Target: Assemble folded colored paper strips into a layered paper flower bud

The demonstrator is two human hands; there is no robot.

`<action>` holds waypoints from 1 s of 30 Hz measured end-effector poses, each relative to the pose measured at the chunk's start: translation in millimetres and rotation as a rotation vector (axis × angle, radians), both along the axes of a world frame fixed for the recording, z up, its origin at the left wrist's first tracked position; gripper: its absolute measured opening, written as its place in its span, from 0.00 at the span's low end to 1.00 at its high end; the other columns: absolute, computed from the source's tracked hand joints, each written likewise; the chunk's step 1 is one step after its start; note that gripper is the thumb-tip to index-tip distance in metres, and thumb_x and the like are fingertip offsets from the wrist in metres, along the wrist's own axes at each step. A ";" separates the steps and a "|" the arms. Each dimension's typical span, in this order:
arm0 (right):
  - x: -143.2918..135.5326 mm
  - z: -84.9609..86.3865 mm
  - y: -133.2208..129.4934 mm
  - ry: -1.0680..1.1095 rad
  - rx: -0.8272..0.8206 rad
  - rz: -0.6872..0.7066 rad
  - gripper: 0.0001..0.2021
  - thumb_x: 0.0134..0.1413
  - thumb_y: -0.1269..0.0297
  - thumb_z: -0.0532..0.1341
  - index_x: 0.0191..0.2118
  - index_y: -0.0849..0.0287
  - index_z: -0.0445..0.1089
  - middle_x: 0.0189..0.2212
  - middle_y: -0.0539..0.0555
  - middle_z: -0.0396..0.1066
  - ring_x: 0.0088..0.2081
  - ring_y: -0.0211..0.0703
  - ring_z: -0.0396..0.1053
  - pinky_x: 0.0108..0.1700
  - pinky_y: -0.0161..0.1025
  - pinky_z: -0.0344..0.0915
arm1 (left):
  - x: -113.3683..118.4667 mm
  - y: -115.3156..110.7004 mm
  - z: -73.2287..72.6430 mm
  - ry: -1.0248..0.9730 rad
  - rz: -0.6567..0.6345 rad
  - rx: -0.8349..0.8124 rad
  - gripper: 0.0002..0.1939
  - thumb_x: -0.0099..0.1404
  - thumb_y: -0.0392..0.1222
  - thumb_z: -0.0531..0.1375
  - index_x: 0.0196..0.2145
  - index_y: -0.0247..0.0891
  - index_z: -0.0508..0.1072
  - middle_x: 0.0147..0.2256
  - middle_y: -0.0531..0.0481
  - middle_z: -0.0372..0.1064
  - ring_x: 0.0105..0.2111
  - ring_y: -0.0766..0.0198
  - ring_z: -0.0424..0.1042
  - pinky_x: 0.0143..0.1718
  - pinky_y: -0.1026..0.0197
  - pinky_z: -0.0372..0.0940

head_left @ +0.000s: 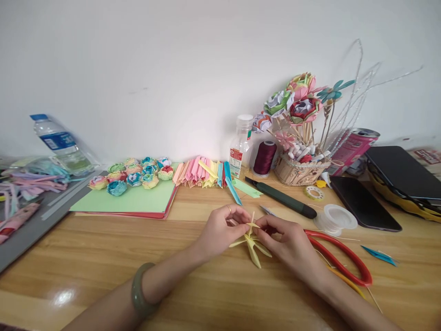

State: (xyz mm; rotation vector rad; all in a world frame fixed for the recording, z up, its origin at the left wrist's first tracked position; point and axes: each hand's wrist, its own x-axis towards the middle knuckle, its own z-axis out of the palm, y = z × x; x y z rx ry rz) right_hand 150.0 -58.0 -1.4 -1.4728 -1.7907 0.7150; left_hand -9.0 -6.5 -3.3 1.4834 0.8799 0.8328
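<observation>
Between my two hands is a yellow folded-paper flower [253, 253], its pointed petals fanning downward over the wooden table. My left hand [223, 230] pinches it from the left with thumb and fingertips; a ring and a green bangle [138, 289] are on that arm. From the right, my right hand [284, 239] pinches the same flower near its top. A thin pale stick end [253, 216] pokes up between the fingertips. Scissors with red handles [356, 266] lie beside my right wrist, partly hidden by it. The fingertips cover the flower's centre.
Folded paper strips [200, 174] and paper flowers on green paper [117, 202] line the back. A dark green craft knife [282, 198], thread spool [264, 158], flower basket [303, 171], clear spool [339, 218] and phone [365, 202] stand or lie right. A water bottle [58, 140] leans left.
</observation>
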 end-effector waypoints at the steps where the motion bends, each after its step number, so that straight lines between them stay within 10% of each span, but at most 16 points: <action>1: 0.6 -0.2 -0.7 -0.039 0.046 -0.012 0.09 0.55 0.63 0.54 0.28 0.57 0.68 0.24 0.50 0.71 0.25 0.38 0.67 0.28 0.34 0.62 | -0.1 0.5 0.1 0.011 -0.006 -0.011 0.06 0.50 0.35 0.62 0.28 0.34 0.70 0.28 0.51 0.68 0.28 0.69 0.67 0.31 0.66 0.62; 6: 2.1 -6.8 -2.4 -0.165 0.162 -0.061 0.06 0.54 0.66 0.54 0.30 0.56 0.67 0.25 0.51 0.72 0.27 0.40 0.69 0.31 0.36 0.63 | 0.1 2.6 -4.4 0.110 -0.095 -0.105 0.05 0.49 0.35 0.60 0.26 0.34 0.67 0.24 0.55 0.65 0.23 0.72 0.62 0.26 0.68 0.58; 30: 12.2 -12.9 10.4 -0.119 -0.281 0.137 0.14 0.54 0.55 0.52 0.29 0.58 0.69 0.25 0.51 0.69 0.29 0.41 0.64 0.29 0.32 0.59 | 5.4 9.0 -15.0 0.099 -0.091 -0.217 0.07 0.42 0.30 0.62 0.19 0.33 0.65 0.22 0.56 0.64 0.24 0.71 0.61 0.28 0.67 0.57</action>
